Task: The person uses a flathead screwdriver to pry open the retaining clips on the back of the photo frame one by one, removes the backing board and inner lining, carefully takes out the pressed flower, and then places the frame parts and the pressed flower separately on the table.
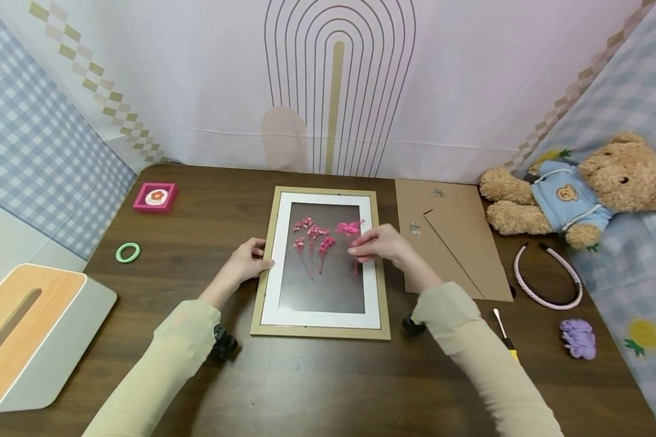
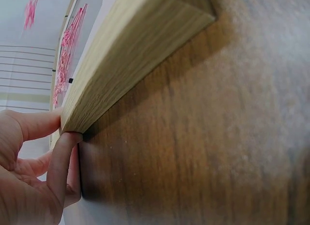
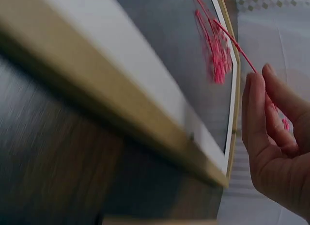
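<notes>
A pale wooden picture frame (image 1: pixel 319 332) with a white mat (image 1: pixel 317 319) lies flat on the dark table. Several pressed pink flowers (image 1: pixel 318 232) are spread over the left part of its dark middle. My left hand (image 1: pixel 243 261) grips the frame's left side; in the left wrist view, its thumb and a finger pinch the wooden edge (image 2: pixel 121 55). Above the right part of the frame, my right hand (image 1: pixel 384 244) pinches another pink flower (image 1: pixel 348 228) by its thin stem (image 3: pixel 236 45). Whether that flower touches the surface, I cannot tell.
Right of the frame lies a brown backing board (image 1: pixel 454 243), with a screwdriver (image 1: pixel 500 325), headband (image 1: pixel 546 298), purple scrunchie (image 1: pixel 578 338) and teddy bear (image 1: pixel 571 194) beyond. Leftward are a tissue box (image 1: pixel 71 340), a green ring (image 1: pixel 121 257) and a pink box (image 1: pixel 139 199).
</notes>
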The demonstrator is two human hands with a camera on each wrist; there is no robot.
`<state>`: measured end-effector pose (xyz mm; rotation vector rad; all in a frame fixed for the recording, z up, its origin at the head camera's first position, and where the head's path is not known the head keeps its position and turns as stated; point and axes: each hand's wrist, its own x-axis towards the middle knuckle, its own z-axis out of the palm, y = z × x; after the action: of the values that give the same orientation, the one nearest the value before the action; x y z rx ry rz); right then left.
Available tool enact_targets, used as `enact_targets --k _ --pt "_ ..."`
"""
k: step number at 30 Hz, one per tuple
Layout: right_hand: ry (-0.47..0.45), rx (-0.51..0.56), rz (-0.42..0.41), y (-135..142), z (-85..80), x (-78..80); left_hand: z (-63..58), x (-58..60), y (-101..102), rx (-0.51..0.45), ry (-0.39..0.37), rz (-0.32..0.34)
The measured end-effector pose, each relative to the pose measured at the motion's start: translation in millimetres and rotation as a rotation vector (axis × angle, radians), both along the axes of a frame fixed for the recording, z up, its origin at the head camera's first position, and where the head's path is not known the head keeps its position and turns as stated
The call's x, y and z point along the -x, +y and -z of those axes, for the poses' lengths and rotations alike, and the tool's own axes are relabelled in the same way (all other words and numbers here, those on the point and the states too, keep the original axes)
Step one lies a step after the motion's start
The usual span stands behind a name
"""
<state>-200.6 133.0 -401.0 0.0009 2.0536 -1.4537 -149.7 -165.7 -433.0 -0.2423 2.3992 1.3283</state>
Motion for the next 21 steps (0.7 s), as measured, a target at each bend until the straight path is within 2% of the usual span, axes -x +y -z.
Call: enact_targets --k 4,6,11,16,18,21 --pt "-0.018 -0.048 -0.109 47 -4.8 -8.1 0.9 0.1 0 -0.005 0.007 -0.002" --pt "-0.013 -0.099 -0.195 74 -5.5 -14.5 0.9 0.1 0 -0.007 0.010 -0.001" --pt "-0.049 -0.162 -0.364 135 -0.1 -42.3 -0.1 0.2 2 0.003 0.001 -0.002" --pt "-0.128 -0.153 -0.396 171 5.7 -77.5 -0.4 0.6 1 0.026 -0.003 0.009" --pt "-0.137 -0.200 -0.385 178 6.0 -89.7 0.2 0.9 1 0.040 -0.004 0.015" --pt "-0.121 -0.328 -0.375 182 2.4 -102.1 1.1 0.4 1 0.061 0.000 0.025"
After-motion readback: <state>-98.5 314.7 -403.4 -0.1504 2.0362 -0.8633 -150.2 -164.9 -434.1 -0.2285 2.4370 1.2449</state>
